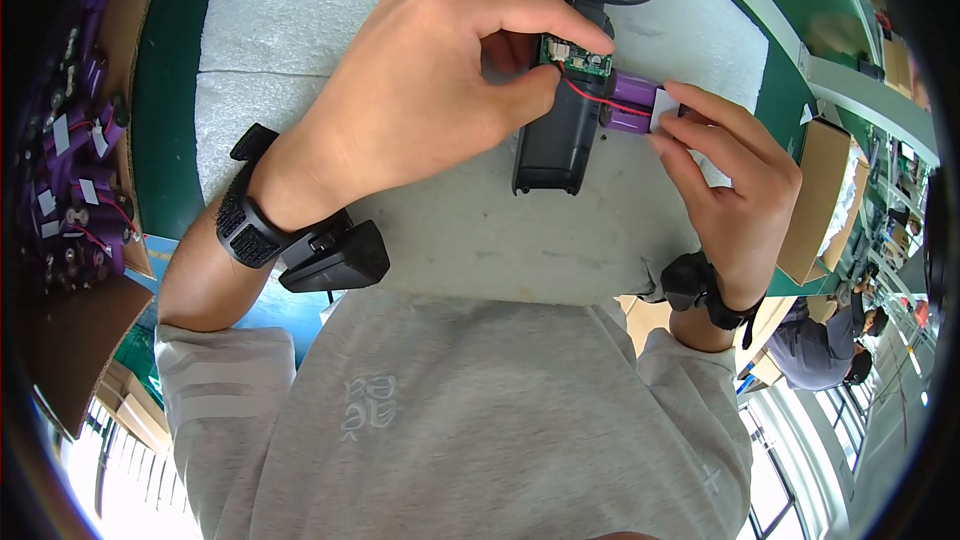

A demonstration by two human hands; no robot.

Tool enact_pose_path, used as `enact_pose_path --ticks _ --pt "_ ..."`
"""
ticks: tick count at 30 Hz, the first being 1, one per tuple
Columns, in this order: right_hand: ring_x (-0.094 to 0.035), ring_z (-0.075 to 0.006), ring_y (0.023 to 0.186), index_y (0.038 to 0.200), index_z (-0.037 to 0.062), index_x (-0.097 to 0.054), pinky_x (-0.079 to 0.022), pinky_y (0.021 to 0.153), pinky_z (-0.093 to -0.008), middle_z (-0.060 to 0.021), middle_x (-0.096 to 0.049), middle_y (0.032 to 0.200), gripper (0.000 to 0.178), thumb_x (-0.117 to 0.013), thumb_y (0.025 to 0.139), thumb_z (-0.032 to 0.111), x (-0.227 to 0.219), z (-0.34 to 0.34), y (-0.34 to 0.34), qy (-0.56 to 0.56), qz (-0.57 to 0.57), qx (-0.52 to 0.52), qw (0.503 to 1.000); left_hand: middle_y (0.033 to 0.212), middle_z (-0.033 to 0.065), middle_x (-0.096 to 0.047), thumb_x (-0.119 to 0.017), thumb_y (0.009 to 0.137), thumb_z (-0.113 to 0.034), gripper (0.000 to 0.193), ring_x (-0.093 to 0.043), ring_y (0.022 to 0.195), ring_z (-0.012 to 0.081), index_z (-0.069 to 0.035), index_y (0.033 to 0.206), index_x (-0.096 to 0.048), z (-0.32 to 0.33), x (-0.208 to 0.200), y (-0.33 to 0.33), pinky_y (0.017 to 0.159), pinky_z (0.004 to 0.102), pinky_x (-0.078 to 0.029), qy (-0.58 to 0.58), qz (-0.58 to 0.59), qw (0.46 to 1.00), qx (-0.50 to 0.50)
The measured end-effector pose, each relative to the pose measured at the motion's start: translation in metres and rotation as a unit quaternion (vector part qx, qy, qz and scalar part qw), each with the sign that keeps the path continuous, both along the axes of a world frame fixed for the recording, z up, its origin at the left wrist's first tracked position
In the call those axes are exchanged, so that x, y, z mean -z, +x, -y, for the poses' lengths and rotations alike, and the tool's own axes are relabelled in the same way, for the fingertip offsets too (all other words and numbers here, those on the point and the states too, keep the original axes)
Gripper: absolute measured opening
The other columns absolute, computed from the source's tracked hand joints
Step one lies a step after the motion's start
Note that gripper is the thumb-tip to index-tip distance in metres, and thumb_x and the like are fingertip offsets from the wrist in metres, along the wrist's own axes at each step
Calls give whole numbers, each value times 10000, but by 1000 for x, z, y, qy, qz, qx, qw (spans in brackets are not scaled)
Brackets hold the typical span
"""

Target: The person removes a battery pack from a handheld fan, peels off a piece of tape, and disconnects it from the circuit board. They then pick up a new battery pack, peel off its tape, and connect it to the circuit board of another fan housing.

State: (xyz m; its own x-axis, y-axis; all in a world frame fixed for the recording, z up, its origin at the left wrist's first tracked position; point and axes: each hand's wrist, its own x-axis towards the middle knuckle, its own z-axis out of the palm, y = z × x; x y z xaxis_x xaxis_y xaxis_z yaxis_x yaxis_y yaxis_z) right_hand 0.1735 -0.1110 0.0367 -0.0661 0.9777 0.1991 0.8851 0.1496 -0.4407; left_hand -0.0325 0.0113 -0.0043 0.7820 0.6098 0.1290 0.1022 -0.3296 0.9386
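The surface (178,90) is green. A pale foam sheet (280,20) lies on it, with an open cardboard box (815,202) at right.

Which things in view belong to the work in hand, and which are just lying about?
In the work:
green circuit board, between thumb and finger of the left hand
purple battery pack, held by the right hand
red wire between them
black round-headed device

Apparently lying about:
similar purple packs at left, untouched
open cardboard box at right
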Motion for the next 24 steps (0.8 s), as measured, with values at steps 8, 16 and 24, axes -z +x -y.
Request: enact_pose_path --ticks 8,16,24 --pt "-661 -207 727 795 -25 -663 -530 618 -281 -97 -689 976 134 -735 684 -49 0 2 -2 7 19 -16 1000 969 62 -590 -588 768 128 347 -601 802 120 -42 1059 -672 -1 1 -1 668 222 -490 -4 5 1000 9" --pt "-665 -215 735 796 -38 -641 -533 623 -284 -102 -688 990 130 -707 691 -75 -1 2 -14 21 95 -16 995 952 57 -587 -583 775 124 345 -599 800 120 -42 1065 -670 1 0 0 672 224 -492 -6 1 1000 3" --pt "-628 -212 646 697 -2 -577 -515 543 -283 -99 -683 927 142 -676 624 -71 5 1 -15 71 110 -6 991 954 52 -594 -589 782 108 329 -598 801 124 -41 1063 -673 -1 1 0 691 230 -500 -9 -5 1000 3"
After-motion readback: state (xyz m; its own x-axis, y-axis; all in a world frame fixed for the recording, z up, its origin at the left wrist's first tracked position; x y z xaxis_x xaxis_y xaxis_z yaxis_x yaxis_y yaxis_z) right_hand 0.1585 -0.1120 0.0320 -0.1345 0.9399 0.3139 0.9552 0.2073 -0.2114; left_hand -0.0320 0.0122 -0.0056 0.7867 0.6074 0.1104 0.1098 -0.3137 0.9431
